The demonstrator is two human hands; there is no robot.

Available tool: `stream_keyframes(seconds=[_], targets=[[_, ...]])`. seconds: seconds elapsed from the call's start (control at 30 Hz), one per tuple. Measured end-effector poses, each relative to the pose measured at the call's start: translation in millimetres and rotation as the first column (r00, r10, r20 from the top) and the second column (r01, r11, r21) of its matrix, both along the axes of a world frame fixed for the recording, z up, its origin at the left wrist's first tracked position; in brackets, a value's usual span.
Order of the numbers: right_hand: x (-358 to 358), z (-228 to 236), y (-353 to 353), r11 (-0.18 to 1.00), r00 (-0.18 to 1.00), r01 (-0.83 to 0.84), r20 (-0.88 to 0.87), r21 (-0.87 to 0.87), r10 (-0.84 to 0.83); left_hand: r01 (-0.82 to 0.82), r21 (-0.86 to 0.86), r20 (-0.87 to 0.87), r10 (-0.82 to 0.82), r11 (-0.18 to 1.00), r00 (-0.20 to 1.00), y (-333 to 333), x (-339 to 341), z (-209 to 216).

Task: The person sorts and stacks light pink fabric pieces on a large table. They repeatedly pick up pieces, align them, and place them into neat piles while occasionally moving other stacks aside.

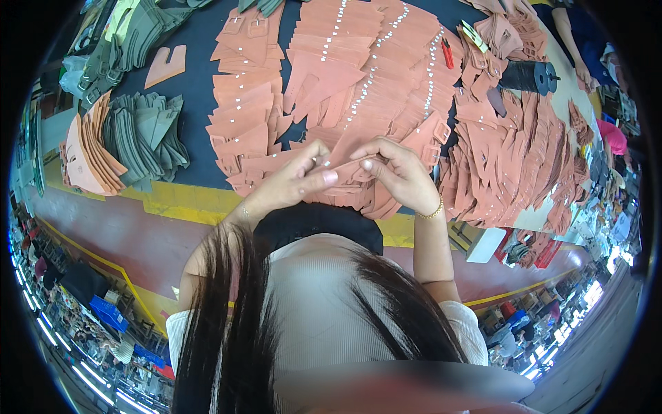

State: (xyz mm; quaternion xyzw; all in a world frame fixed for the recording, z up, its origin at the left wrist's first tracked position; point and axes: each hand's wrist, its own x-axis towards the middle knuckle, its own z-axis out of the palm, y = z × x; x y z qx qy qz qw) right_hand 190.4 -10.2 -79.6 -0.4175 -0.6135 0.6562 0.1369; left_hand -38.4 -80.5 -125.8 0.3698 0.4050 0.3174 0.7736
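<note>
Close in front of my body, at the table's near edge, both hands are closed on a thin salmon-pink leather piece (350, 165). My left hand (307, 176) has thumb and fingers drawn together at its left end. The fingers of my right hand (401, 172) pinch its right end, and a bracelet circles that wrist. Beyond my hands lie overlapping rows of salmon leather shoe-upper pieces (331, 45), marked with lines of small white tags. A strap with a square buckle (441, 131) rests just right of my right hand.
Red-handled snips (447, 54) lie on the rows, near a pale yellow tool (474, 37). Black spools (527, 76) stand at the right, beside another salmon heap (510, 159). Green pieces (145, 134) and tan pieces (89, 152) are at left. Another person's arm (571, 45) is at far right.
</note>
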Motion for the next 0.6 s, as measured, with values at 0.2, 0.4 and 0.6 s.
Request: stream_keyframes(seconds=[0.2, 0.4, 0.6], targets=[[-1, -23, 3, 0.994, 0.997, 0.072, -0.025, -0.086, -0.074, 0.145, 0.083, -0.177, -0.128, 0.986, 0.976, 11, 7, -9], [-9, -35, 18, 0.996, 0.997, 0.038, 0.071, -0.080, -0.033, 0.176, 0.062, -0.273, -0.153, 0.982, 0.950, 18, 5, -20], [-11, -71, 49, 0.801, 0.887, -0.181, 0.446, 0.571, -0.118, 0.215, 0.104, -0.456, -0.146, 0.971, 0.878, 21, -5, -28]])
